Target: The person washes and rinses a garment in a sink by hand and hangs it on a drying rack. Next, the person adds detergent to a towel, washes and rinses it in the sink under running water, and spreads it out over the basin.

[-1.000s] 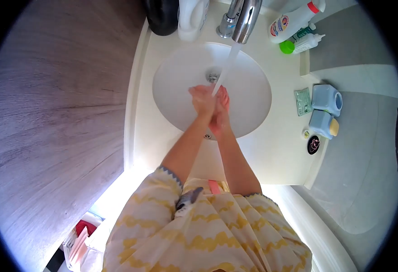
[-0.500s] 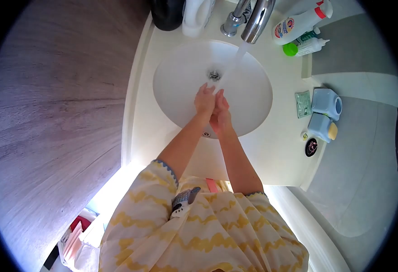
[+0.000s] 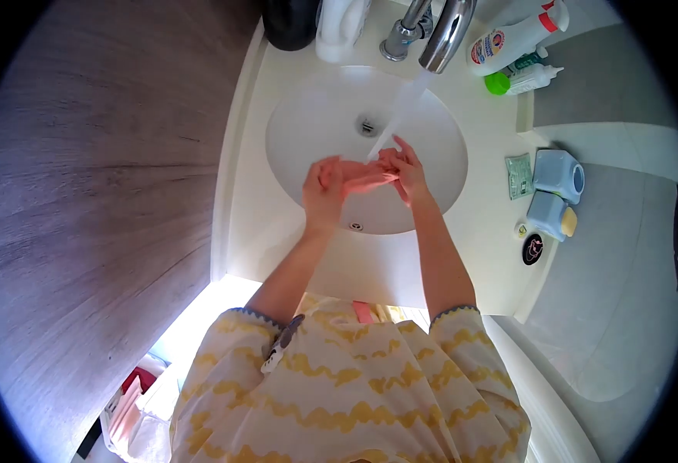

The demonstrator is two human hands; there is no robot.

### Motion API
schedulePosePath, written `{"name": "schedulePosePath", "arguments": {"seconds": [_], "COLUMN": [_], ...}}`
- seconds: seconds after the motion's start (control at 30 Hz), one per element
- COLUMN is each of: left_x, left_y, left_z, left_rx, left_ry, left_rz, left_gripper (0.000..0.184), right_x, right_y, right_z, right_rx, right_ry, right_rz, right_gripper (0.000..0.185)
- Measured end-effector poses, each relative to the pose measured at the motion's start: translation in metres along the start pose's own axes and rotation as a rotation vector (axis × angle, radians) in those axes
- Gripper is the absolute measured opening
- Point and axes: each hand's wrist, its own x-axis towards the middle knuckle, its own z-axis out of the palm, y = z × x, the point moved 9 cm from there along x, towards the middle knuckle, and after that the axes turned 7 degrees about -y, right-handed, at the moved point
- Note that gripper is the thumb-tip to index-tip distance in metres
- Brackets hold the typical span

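A wet pink cloth [image 3: 364,176] stretches between my two hands over the white oval sink [image 3: 293,123]. My left hand [image 3: 323,189] is closed round its left end. My right hand [image 3: 405,170] grips the other end, its fingers curled with the index finger partly raised. Water runs from the chrome faucet [image 3: 439,46] in a slanting stream that comes down close to the cloth, near my right hand. Beyond the cloth, the drain [image 3: 367,126] shows in the basin floor.
A black bottle [image 3: 289,23] and a white bottle [image 3: 340,31] stand at the back left. A spray bottle [image 3: 509,46] and a green-capped bottle [image 3: 528,79] are at the back right. Blue containers [image 3: 556,176], a green packet [image 3: 519,176] and a black round item [image 3: 532,249] line the right edge.
My hands were together near the drain; now they are apart and nearer to me. The pink cloth, bunched within the hands before, is spread between them.
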Motion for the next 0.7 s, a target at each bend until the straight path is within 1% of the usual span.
{"name": "schedulePosePath", "arguments": {"seconds": [0.03,0.1,0.17,0.2,0.23,0.33,0.37,0.47,0.5,0.57,0.6,0.63,0.67,0.7], "left_x": [0.013,0.03,0.039,0.042,0.043,0.012,0.001,-0.024,-0.025,-0.02,-0.017,-0.009,-0.008,-0.005], "left_y": [-0.007,-0.017,-0.032,-0.045,-0.058,-0.018,-0.006,0.007,-0.009,-0.032,-0.04,-0.02,0.001,0.022], "left_z": [-0.001,0.013,0.034,0.047,0.06,0.068,0.084,0.11,0.117,0.117,0.117,0.104,0.113,0.123], "left_rx": [-0.047,-0.248,-0.415,-0.479,-0.543,-0.123,-0.177,0.646,0.454,0.483,0.497,0.473,0.63,0.782], "left_ry": [0.032,0.045,0.034,0.018,0.002,0.134,-0.039,-0.21,-0.42,-0.538,-0.596,-0.504,-0.514,-0.516], "left_rz": [-0.008,-0.1,-0.161,-0.175,-0.189,-0.004,0.014,0.231,0.071,0.176,0.228,0.296,0.447,0.601], "left_gripper": [0.023,0.023,0.023,0.023,0.023,0.023,0.025,0.037,0.055,0.065,0.07,0.069,0.07,0.071], "right_x": [-0.003,-0.013,-0.022,-0.032,-0.045,-0.045,-0.06,-0.051,-0.051,-0.055,-0.049,-0.039,-0.04,-0.049], "right_y": [0.003,0.014,0.027,0.023,0.017,0.053,0.024,0.0,0.009,0.018,0.012,0.003,0.002,-0.023], "right_z": [-0.003,-0.007,-0.009,0.003,0.013,0.005,0.024,0.033,0.022,-0.005,-0.008,-0.018,-0.022,-0.004], "right_rx": [-0.035,-0.104,-0.184,-0.223,-0.287,0.559,0.734,0.555,0.48,0.329,0.177,0.027,-0.124,-0.181], "right_ry": [-0.04,-0.117,-0.14,-0.152,-0.176,-0.164,-0.085,-0.358,-0.253,-0.047,-0.194,-0.338,-0.481,-0.434], "right_rz": [0.049,0.147,0.201,0.229,0.263,0.403,0.324,0.117,0.2,0.362,0.413,0.462,0.505,0.476], "right_gripper": [0.038,0.038,0.038,0.038,0.046,0.05,0.049,0.041,0.035,0.026,0.023,0.022,0.021,0.02]}}
